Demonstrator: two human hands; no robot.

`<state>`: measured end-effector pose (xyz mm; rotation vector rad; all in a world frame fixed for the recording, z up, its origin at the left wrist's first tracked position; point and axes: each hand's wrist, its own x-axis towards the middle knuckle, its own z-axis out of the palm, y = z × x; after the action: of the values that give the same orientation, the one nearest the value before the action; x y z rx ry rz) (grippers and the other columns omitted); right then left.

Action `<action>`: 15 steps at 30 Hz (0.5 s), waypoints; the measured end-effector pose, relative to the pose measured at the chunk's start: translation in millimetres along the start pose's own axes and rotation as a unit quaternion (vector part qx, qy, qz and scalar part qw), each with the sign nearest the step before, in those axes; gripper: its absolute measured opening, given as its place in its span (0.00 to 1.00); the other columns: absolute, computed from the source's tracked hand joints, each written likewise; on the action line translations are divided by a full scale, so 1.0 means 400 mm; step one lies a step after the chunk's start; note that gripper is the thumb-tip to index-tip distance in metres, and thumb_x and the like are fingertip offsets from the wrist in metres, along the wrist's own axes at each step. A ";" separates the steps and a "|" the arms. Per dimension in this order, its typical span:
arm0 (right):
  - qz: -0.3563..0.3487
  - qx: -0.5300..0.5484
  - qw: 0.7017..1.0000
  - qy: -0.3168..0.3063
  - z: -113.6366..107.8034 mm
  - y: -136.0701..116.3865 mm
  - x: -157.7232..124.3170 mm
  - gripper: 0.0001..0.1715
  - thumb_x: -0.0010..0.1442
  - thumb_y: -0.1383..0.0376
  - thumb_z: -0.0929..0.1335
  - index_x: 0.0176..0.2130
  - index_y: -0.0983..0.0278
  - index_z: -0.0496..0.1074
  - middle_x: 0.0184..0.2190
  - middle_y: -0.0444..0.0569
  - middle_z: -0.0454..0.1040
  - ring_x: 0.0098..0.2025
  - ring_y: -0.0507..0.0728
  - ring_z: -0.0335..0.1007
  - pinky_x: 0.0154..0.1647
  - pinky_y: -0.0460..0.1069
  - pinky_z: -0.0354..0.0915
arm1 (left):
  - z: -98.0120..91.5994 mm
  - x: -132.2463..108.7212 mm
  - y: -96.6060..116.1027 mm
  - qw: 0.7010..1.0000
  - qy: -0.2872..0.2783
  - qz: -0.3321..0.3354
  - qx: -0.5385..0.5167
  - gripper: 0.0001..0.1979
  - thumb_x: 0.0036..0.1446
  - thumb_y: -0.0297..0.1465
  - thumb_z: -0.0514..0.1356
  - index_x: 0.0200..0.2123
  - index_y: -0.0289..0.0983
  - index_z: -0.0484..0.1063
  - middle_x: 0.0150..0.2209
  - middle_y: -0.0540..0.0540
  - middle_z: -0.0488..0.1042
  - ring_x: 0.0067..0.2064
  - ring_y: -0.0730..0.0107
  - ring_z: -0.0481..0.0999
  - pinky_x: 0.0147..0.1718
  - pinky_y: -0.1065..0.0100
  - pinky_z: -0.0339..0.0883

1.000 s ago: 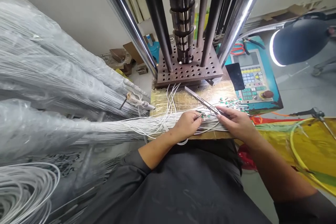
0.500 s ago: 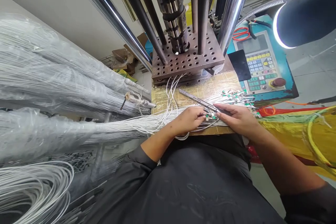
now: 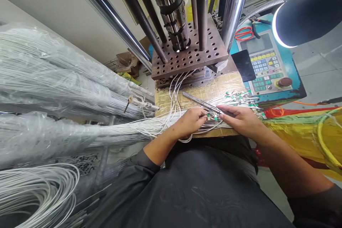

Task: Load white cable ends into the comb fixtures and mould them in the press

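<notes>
Step in hand, as judged: fitting a green-tipped wire end to the metal bar. The left hand has its grip pinched on that wire end. The right hand is clamped on the bar's near end, above the desk. Any further move calls for a steady bar and fine alignment.

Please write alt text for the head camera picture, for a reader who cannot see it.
A person's left hand pinches the green-tipped ends of white wires beside a slim metal bar, on which the right hand rests, at a workbench. Behind stand a holed press plate, a control panel and a lit lamp; bagged wire bundles lie at the left.
</notes>
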<state>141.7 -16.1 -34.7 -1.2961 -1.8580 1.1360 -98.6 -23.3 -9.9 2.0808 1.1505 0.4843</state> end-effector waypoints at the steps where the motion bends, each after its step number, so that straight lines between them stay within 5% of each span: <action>1: 0.003 0.004 1.000 -0.003 0.000 -0.001 0.000 0.25 0.61 0.55 0.70 0.54 0.61 0.80 0.52 0.49 0.80 0.54 0.64 0.78 0.63 0.57 0.70 | 0.000 0.000 0.002 1.000 0.005 0.002 0.005 0.12 0.64 0.26 0.55 0.27 0.37 0.67 0.29 0.48 0.70 0.34 0.68 0.68 0.36 0.67 0.61; 10: 0.049 0.003 0.999 -0.019 0.002 -0.004 0.007 0.34 0.49 0.55 0.77 0.55 0.61 0.79 0.51 0.47 0.81 0.53 0.65 0.78 0.59 0.56 0.73 | 0.031 -0.012 0.022 0.998 0.053 -0.024 0.011 0.10 0.63 0.25 0.56 0.27 0.37 0.67 0.30 0.47 0.72 0.35 0.67 0.70 0.40 0.67 0.64; 15: 0.058 -0.025 0.998 0.022 0.006 -0.020 0.009 0.29 0.51 0.54 0.77 0.51 0.62 0.82 0.47 0.49 0.82 0.50 0.66 0.80 0.57 0.56 0.75 | 0.028 -0.014 0.013 0.994 0.054 -0.066 -0.065 0.14 0.65 0.31 0.58 0.25 0.36 0.69 0.29 0.48 0.72 0.34 0.69 0.71 0.39 0.68 0.66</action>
<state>135.0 -14.7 -28.4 -1.4622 -1.8088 1.1167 -91.8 -34.5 -13.8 1.8736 1.2757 0.5978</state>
